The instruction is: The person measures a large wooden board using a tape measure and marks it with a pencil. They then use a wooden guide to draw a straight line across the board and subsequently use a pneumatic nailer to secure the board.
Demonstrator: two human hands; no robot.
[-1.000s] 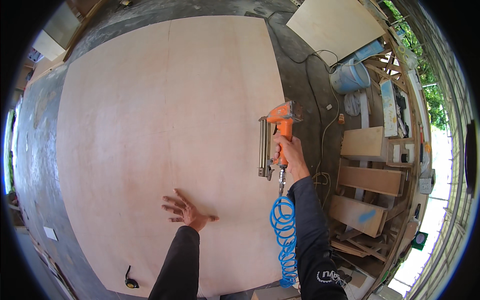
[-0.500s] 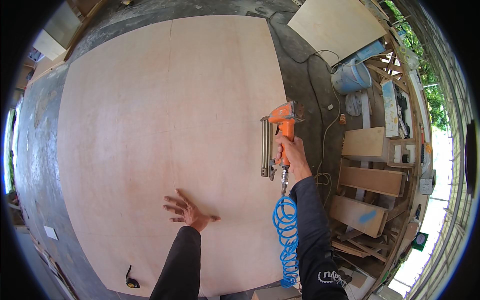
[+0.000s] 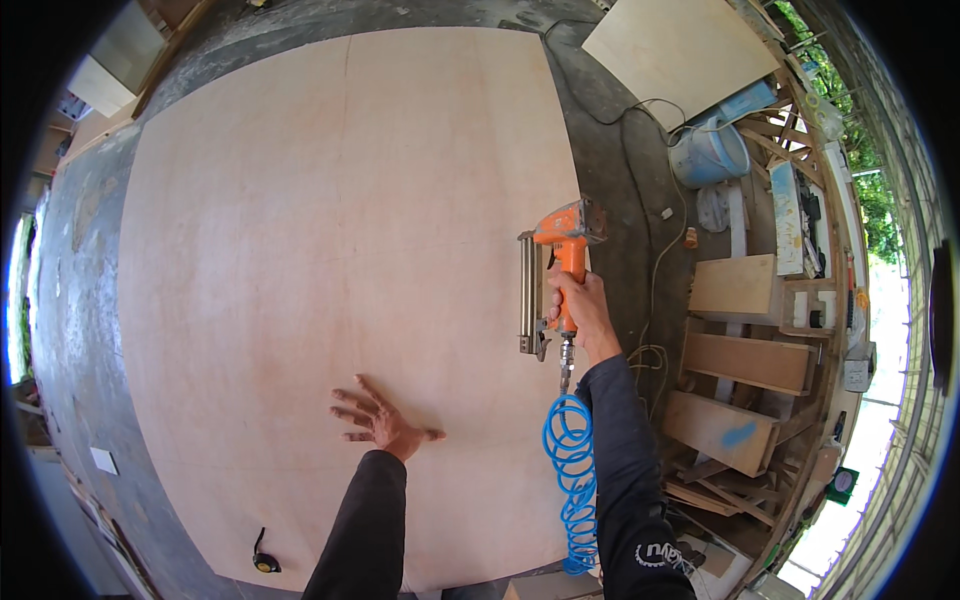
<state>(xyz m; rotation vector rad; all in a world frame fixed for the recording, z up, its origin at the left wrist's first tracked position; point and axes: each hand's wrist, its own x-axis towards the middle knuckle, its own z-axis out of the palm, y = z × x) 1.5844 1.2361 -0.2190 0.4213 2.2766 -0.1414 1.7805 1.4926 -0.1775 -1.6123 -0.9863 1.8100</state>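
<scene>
Before me lies a large pale plywood sheet (image 3: 270,250). My left hand (image 3: 392,425) rests on its lower middle, fingers spread wide and nothing held. My right hand (image 3: 585,310) is wrapped round the handle of an orange nail gun (image 3: 566,235), near the sheet's right edge. The gun's long metal magazine points toward me on the left of the handle. From the handle's base, a metal coupling leads into a coiled blue air hose (image 3: 568,450) that hangs beside my right forearm. At the sheet's near left edge sits a black and yellow tape measure (image 3: 266,562).
On the right stand several wooden boxes or boards (image 3: 735,285) and a blue bucket (image 3: 708,153). Another plywood panel (image 3: 680,55) lies at the far right. Dark cables (image 3: 625,150) run over the concrete floor (image 3: 80,300). A small white square piece (image 3: 103,461) lies at left.
The view has shifted slightly, so the surroundings sit a little further right. Both hands keep their places: the left flat on the plywood, the right gripping the nail gun.
</scene>
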